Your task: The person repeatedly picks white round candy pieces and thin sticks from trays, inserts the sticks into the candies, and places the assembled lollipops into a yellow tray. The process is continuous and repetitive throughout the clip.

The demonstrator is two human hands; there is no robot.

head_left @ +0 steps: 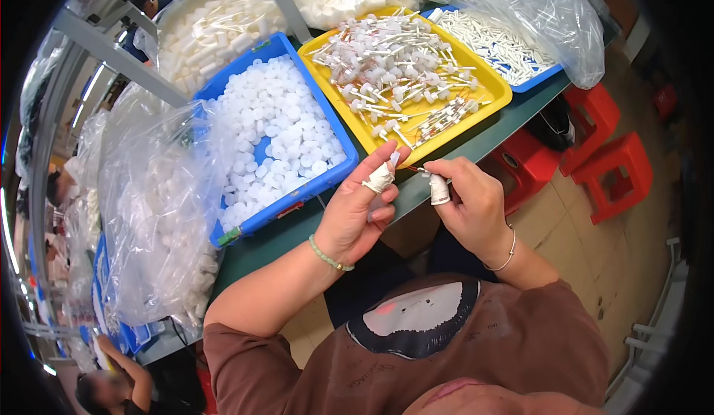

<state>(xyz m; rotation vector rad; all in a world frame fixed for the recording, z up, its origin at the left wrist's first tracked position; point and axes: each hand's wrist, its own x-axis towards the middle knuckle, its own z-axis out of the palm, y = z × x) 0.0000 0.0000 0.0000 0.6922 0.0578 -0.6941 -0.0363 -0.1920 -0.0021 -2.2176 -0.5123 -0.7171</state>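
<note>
My left hand [349, 218] is raised palm up at the front edge of the yellow tray [487, 114]. Between its thumb and fingers it pinches a small translucent white plastic piece [395, 159]. White tape wraps the thumb. Just to the right, my right hand [476, 199], its thumb also taped, pinches a thin small part with reddish wire [418, 169]; most of that part is hidden by the fingers. Heaped in the yellow tray are white sticks with round caps and thin wires [394, 62]. Left of it, a blue tray [297, 195] holds many white plastic caps [275, 110].
Another blue tray [539, 80] with short white tubes [487, 43] stands far right, partly under a clear plastic bag [550, 13]. Bags of white pieces [160, 214] crowd the left. A grey metal post [281, 2] rises behind. Red stools [613, 169] stand right; another person [111, 385] sits lower left.
</note>
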